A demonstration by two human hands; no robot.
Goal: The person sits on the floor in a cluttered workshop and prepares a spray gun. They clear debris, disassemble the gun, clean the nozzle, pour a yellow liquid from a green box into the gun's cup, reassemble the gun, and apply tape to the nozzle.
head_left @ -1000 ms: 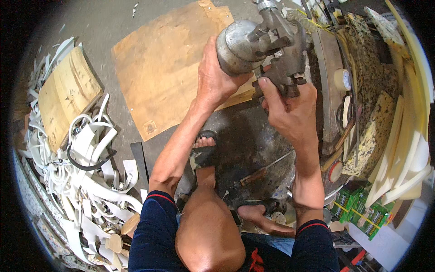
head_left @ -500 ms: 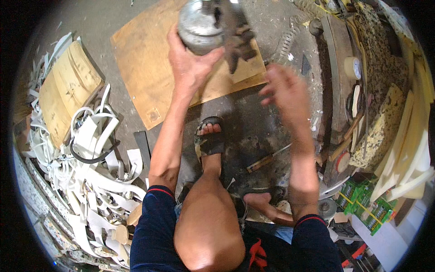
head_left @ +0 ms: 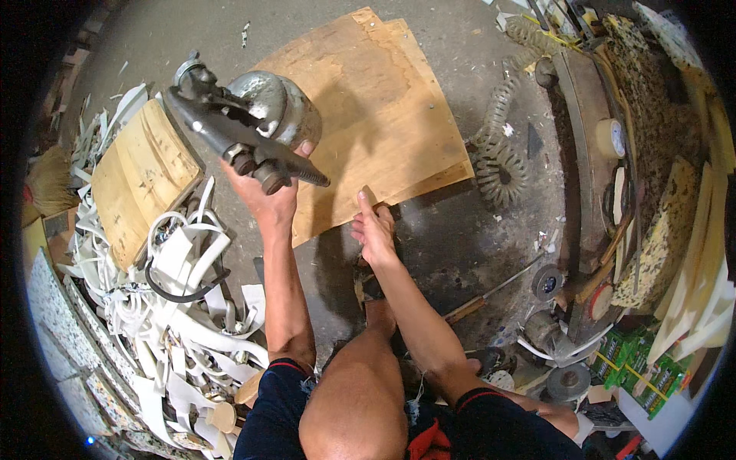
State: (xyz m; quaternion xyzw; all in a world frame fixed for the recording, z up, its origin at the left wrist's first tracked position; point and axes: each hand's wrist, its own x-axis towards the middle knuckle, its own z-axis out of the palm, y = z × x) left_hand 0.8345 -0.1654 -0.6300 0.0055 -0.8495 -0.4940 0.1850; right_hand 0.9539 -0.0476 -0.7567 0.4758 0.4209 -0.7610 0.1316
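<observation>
My left hand [head_left: 270, 201] is closed round a spray gun [head_left: 234, 134] with a dented silver metal cup [head_left: 285, 107]. It holds the gun tilted above a plywood sheet, the thumb showing at the cup's lower side. The gun's dark body lies across the cup, and a ribbed fitting [head_left: 314, 170] points to the right. Below and right of that fitting is my right hand [head_left: 374, 234], thumb stretched out and fingers loosely curled apart. It appears to hold nothing and does not touch the gun.
Under the gun lie plywood sheets [head_left: 414, 100]. White foam scraps [head_left: 176, 307] and a yellowish foam block [head_left: 146, 176] heap up at the left. Toward the right are a coiled clear hose [head_left: 502, 172], a wooden beam [head_left: 586, 184], tape rolls [head_left: 548, 284] and green packets [head_left: 632, 368].
The spray gun has swung left and turned so its dark body faces me, still in my left hand. My right hand has moved left and closer to the middle.
</observation>
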